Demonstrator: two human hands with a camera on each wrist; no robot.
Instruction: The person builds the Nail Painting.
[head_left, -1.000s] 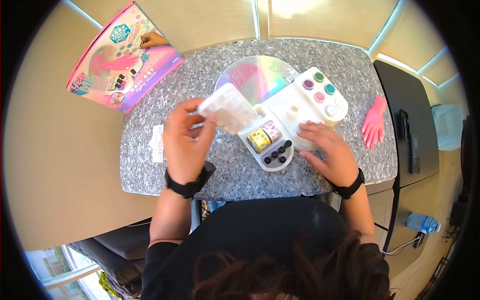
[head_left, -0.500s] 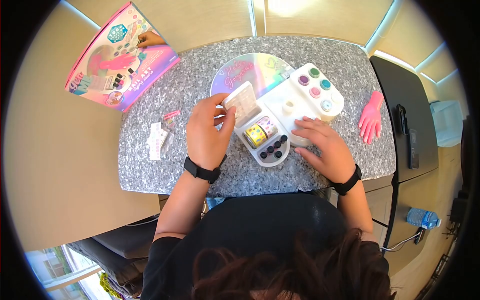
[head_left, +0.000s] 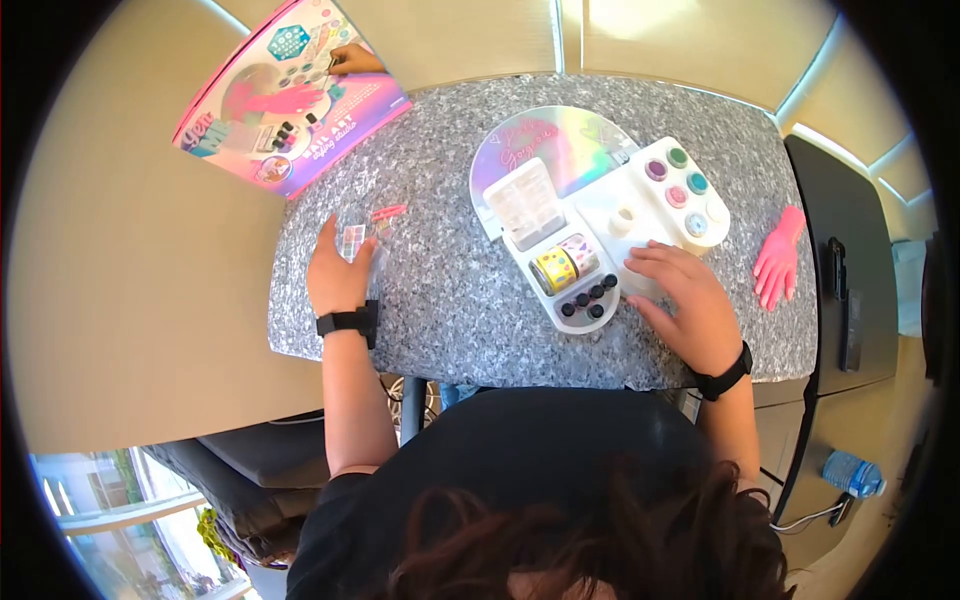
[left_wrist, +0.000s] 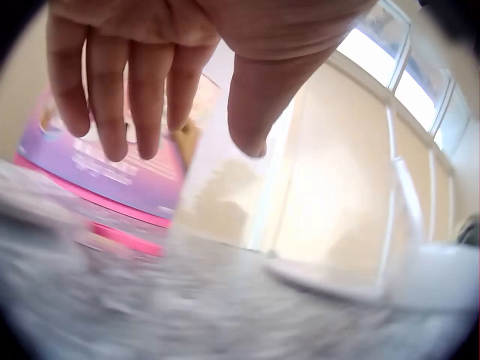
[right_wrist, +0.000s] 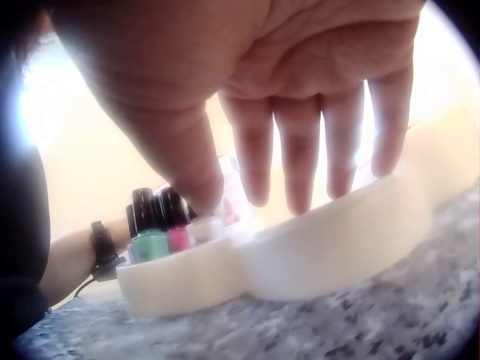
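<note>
My left hand [head_left: 338,280] is over the table's left part, fingers spread beside a small clear packet [head_left: 354,241] and a pink piece [head_left: 388,212]. In the left wrist view the fingers of that hand [left_wrist: 135,97] hang down with nothing between them. My right hand [head_left: 695,310] rests its fingertips on the edge of the white station [head_left: 600,215]. The clear compartment case [head_left: 527,203] stands tilted up at the station's left, behind two patterned rolls [head_left: 564,264]. Black-capped bottles [head_left: 590,298] sit in the front tray; the right wrist view shows a green bottle [right_wrist: 152,245].
The round iridescent mirror-like panel [head_left: 560,140] is behind the station. Jars [head_left: 677,197] fill its right side. A pink model hand [head_left: 778,262] lies on the right of the granite table [head_left: 440,330]; a colourful box [head_left: 295,100] stands at the back left.
My left hand has let go of the clear case and moved left to the small packet. The case now stands on the station by itself. My right hand has stayed at the station's edge.
</note>
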